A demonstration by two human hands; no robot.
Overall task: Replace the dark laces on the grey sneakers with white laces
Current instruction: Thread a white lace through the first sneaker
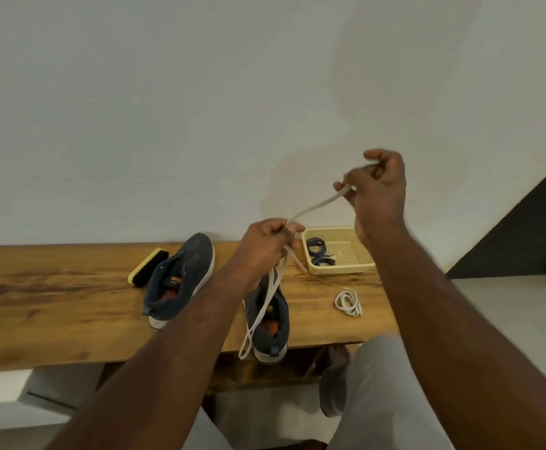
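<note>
Two grey sneakers stand unlaced on a wooden bench (54, 306), one at the left (180, 277) and one at the right (270, 323), partly behind my left forearm. My left hand (265, 245) and my right hand (379, 193) are raised above the bench. Both pinch a white lace (317, 206) stretched between them. Its long loop (262, 306) hangs from my left hand over the right sneaker. A second white lace (348, 302) lies coiled on the bench. Dark laces (318, 253) lie in a cream basket (356, 269).
A black and yellow shoe brush (146, 266) lies left of the left sneaker. The bench stands against a pale wall. My grey-trousered knee (372, 384) and a bare foot (338, 354) are below the bench's front edge. A dark panel stands at the far right.
</note>
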